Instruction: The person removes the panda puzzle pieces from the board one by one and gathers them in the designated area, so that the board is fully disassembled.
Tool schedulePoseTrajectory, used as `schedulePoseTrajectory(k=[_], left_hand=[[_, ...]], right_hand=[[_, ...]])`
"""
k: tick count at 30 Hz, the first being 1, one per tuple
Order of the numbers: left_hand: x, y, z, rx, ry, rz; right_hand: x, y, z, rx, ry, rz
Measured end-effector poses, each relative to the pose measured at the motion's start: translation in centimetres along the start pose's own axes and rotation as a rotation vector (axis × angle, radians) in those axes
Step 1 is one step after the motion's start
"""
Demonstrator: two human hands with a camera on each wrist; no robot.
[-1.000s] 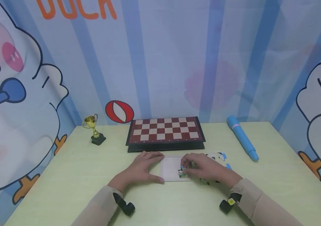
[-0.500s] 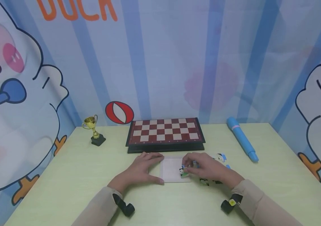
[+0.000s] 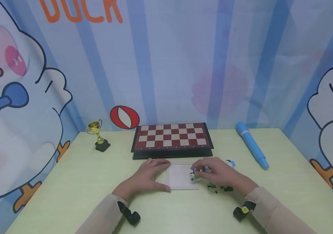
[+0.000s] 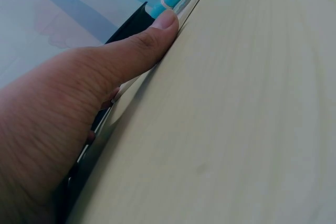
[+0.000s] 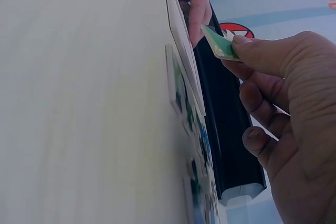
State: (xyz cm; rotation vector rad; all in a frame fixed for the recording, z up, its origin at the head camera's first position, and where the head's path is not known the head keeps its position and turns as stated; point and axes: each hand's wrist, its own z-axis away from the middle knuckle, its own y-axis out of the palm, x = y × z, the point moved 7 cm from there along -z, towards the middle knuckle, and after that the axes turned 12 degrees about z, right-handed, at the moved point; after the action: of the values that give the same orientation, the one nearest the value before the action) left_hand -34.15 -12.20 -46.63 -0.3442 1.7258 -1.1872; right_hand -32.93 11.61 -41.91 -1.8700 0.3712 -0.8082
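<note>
A flat white board (image 3: 179, 177) lies on the table between the two hands. At its left side my left hand (image 3: 149, 175) rests with fingers and thumb spread, the tips at the board's upper and lower left corners. In the left wrist view the left thumb (image 4: 139, 48) lies straight along the board's edge. Above the board's right part, my right hand (image 3: 219, 172) pinches a small printed puzzle piece (image 5: 221, 47) by thumb and fingertips. It is partly green and held tilted. More puzzle pieces (image 3: 212, 188) lie right of the board, partly hidden under the right hand.
A red and white checkered chessboard box (image 3: 172, 139) stands right behind the white board. At the back left is a small gold trophy cup (image 3: 96, 133). A thick blue pen-shaped tube (image 3: 252, 144) lies at the right. A printed curtain (image 3: 172, 65) hangs behind the table.
My right hand has shifted slightly right with the puzzle piece, which is now over the board's right edge area. The left hand stays in place.
</note>
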Motion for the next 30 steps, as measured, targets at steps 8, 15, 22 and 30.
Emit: schedulePoseTrajectory(k=[8,15,22,30], left_hand=[[0.0,0.0,0.0,-0.002,0.010,-0.001],[0.2,0.0,0.0,-0.005,0.012,-0.006],[0.2,0.1,0.0,-0.006,0.017,-0.006],[0.2,0.1,0.0,-0.005,0.014,-0.006]], right_hand=[[-1.6,-0.9,1.6,-0.047,0.017,-0.007],[-3.2,-2.1,3.7,-0.082,0.064,-0.023],[-5.5,-3.0,6.8,-0.143,0.185,-0.020],[-7.3,-3.6,10.9,-0.118,0.259,-0.141]])
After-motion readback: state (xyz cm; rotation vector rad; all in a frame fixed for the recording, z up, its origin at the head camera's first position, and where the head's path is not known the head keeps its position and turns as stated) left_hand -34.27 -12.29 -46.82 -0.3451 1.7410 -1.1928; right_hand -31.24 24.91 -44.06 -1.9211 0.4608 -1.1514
